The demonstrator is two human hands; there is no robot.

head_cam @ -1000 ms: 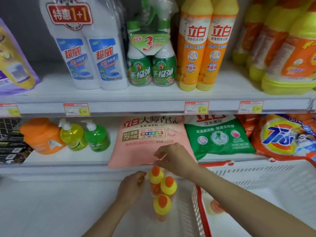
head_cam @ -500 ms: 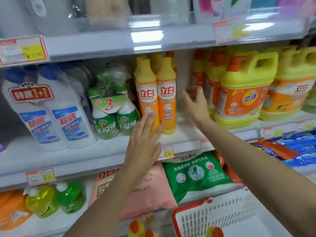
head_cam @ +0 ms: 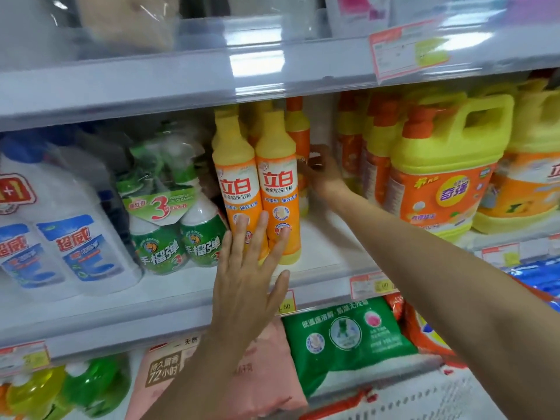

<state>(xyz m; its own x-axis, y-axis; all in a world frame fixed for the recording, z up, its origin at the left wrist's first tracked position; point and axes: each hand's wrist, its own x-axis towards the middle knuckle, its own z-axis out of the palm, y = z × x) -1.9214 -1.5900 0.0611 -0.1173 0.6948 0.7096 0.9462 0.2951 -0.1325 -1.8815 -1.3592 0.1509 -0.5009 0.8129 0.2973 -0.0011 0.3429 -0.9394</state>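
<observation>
Bracing front bottles (head_cam: 277, 189) with a flat left hand (head_cam: 245, 286), the person curls the right hand (head_cam: 325, 177) at the rear bottle (head_cam: 298, 137); hold unclear.

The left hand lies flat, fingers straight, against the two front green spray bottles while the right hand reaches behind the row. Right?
Wrong bottles. The head view shows the left hand flat, fingers straight, against the two front orange bottles, not the green spray bottles beside them; the right hand does reach behind the row.
</observation>
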